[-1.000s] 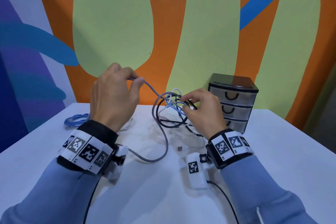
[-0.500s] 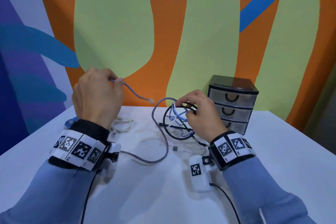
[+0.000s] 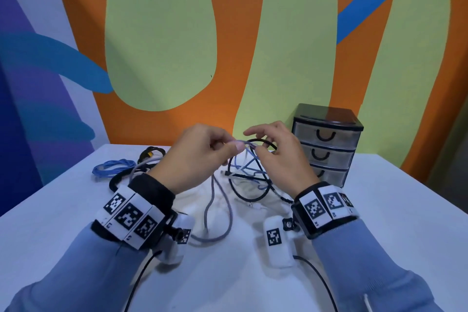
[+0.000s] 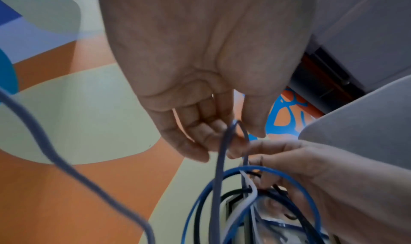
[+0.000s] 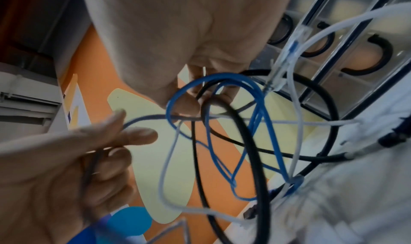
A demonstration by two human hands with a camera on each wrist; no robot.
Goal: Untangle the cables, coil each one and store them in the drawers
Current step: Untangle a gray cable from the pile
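The white surface (image 3: 379,210) runs up to a wall painted orange, green and blue. At the back right stands a small black drawer box (image 3: 326,145) w/ three clear drawers, all pushed in. In front of it, near the middle, is the tangle of cables (image 3: 249,172): a black cable (image 5: 253,160) in a big loop, a thin blue cable (image 5: 255,117) looped through it, a white cable (image 5: 171,160) and a grey cable (image 3: 222,205) that trails toward the person. Off to the left lies a coiled blue cable (image 3: 112,167), apart from the knot, and just behind it more cables in black and white (one has a yellow bit).

Both hands are up over the tangle, close together. The left hand (image 3: 195,157) has its grip closed on the grey cable, pinched between thumb and fingertips. The right hand (image 3: 276,157) has its grip closed on the top of the black loop and holds up the tangle; its first finger sticks out. Both wrists wear black bands w/ black-and-white square tags.
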